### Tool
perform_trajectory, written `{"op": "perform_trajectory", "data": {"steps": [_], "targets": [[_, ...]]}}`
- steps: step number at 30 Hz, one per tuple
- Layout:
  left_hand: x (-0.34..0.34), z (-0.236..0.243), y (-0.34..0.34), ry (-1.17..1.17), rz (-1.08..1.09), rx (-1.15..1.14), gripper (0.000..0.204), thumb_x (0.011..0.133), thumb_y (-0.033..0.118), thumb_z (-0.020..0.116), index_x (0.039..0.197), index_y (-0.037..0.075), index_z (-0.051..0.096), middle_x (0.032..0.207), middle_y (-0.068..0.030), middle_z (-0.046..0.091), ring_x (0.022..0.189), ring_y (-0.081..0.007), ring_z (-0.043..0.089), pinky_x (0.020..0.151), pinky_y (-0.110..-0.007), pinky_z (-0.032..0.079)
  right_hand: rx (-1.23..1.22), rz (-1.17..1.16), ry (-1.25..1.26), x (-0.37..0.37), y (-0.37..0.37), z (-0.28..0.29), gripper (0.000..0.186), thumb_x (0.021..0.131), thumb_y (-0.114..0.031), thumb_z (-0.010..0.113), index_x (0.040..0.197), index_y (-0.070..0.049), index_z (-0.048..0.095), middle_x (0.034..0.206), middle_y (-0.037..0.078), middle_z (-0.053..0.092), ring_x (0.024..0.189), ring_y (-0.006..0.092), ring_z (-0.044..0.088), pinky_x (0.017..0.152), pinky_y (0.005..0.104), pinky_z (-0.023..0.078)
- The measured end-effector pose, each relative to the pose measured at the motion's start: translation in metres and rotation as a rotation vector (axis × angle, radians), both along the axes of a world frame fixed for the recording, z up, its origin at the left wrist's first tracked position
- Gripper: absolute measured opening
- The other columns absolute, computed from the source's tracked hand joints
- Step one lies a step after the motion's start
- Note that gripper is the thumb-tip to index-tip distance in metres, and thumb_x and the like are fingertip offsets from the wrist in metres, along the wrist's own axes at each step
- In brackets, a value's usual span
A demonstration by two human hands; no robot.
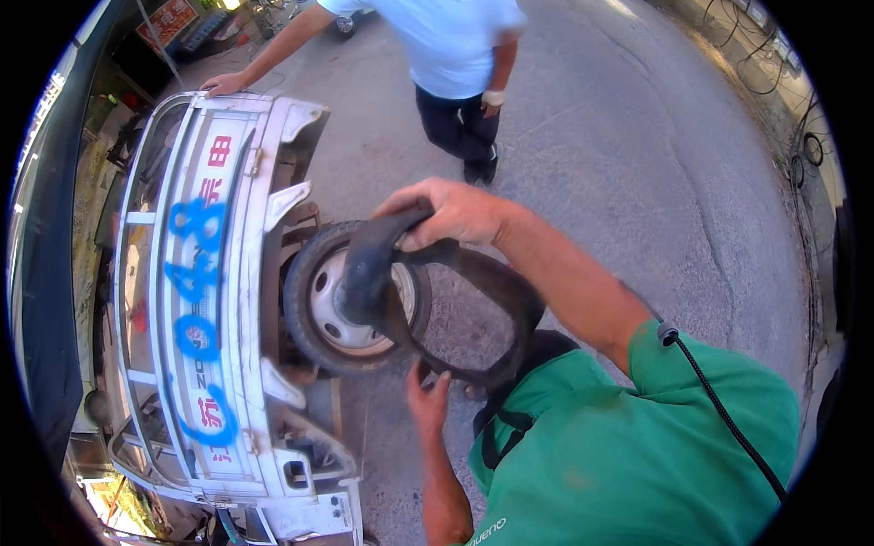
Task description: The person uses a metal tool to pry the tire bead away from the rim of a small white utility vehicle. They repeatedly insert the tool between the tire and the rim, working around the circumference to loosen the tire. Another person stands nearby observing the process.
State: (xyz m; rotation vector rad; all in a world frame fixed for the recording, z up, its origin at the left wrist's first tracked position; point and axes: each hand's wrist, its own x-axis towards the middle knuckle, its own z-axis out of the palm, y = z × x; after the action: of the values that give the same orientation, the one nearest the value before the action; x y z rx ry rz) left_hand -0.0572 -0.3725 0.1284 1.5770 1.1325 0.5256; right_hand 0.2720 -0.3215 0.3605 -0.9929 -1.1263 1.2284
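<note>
A limp black rubber inner tube (367,268) hangs in a loop in front of me. My right hand (460,214) is closed around its upper part, the thumb on the inner side. Lower down, my left hand (428,400) pinches the tube's bottom edge between thumb and fingers. Just behind the loop is a wheel (305,314) with a black tyre and a pale, holed steel rim, partly covered by the tube. The wheel sits close beside the white tailgate (241,300) of a small cargo vehicle.
Beyond the vehicle stands a person (460,50) in a light shirt and dark trousers, one hand on the tailgate's far corner. Grey paved ground (619,173) stretches to the right. Dark cables (806,146) run along the right edge. A dark cord (728,409) hangs over my green shirt.
</note>
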Motion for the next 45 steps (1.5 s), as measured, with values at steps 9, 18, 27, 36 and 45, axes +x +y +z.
{"op": "perform_trajectory", "data": {"steps": [9, 18, 27, 36, 45], "targets": [[0.02, -0.042, -0.026, 0.075, 0.076, -0.221, 0.048, 0.095, 0.021, 0.069, 0.136, -0.003, 0.06, 0.12, -0.0144, 0.069, 0.109, -0.0229, 0.067, 0.091, -0.037, 0.054, -0.028, -0.117, -0.1, 0.074, 0.021, 0.009, 0.052, 0.079, -0.008, 0.077, 0.128, 0.006, 0.066, 0.117, 0.015, 0.072, 0.104, 0.0199, 0.067, 0.095, 0.0313, 0.051], [-0.067, -0.155, -0.172, 0.369, 0.544, -0.763, 0.037, 0.093, 0.026, 0.07, 0.12, 0.001, 0.065, 0.094, -0.0094, 0.071, 0.078, -0.0209, 0.068, 0.064, -0.038, 0.054, -0.3, -0.073, -0.171, 0.24, -0.034, -0.041, 0.053, 0.08, -0.012, 0.076, 0.13, 0.005, 0.065, 0.122, 0.017, 0.07, 0.112, 0.0229, 0.065, 0.098, 0.0357, 0.05], [0.006, -0.169, -0.205, 0.26, 0.576, -0.891, 0.033, 0.097, 0.026, 0.067, 0.121, 0.005, 0.061, 0.098, -0.013, 0.071, 0.08, -0.028, 0.071, 0.066, -0.045, 0.057, -0.472, 0.125, 0.396, 0.318, 0.008, -0.052, 0.061, 0.086, -0.009, 0.075, 0.14, 0.009, 0.053, 0.13, 0.015, 0.063, 0.114, 0.0223, 0.064, 0.099, 0.035, 0.053], [0.162, -0.1, -0.003, 0.26, 0.281, -0.778, 0.051, 0.097, 0.035, 0.065, 0.134, 0.001, 0.059, 0.117, -0.014, 0.071, 0.103, -0.0274, 0.071, 0.084, -0.042, 0.056, -0.371, 0.095, 0.451, 0.346, 0.043, -0.031, 0.073, 0.07, -0.015, 0.076, 0.135, 0.009, 0.057, 0.129, 0.02, 0.065, 0.118, 0.0265, 0.062, 0.107, 0.0393, 0.047], [0.147, -0.141, 0.084, 0.27, 0.333, -0.806, 0.044, 0.097, 0.035, 0.065, 0.128, 0.004, 0.065, 0.11, -0.0115, 0.073, 0.097, -0.0237, 0.07, 0.08, -0.04, 0.056, -0.322, 0.045, 0.395, 0.337, 0.15, -0.009, 0.084, 0.052, -0.023, 0.078, 0.128, 0.008, 0.061, 0.121, 0.02, 0.068, 0.111, 0.0298, 0.066, 0.104, 0.0398, 0.048]]}}
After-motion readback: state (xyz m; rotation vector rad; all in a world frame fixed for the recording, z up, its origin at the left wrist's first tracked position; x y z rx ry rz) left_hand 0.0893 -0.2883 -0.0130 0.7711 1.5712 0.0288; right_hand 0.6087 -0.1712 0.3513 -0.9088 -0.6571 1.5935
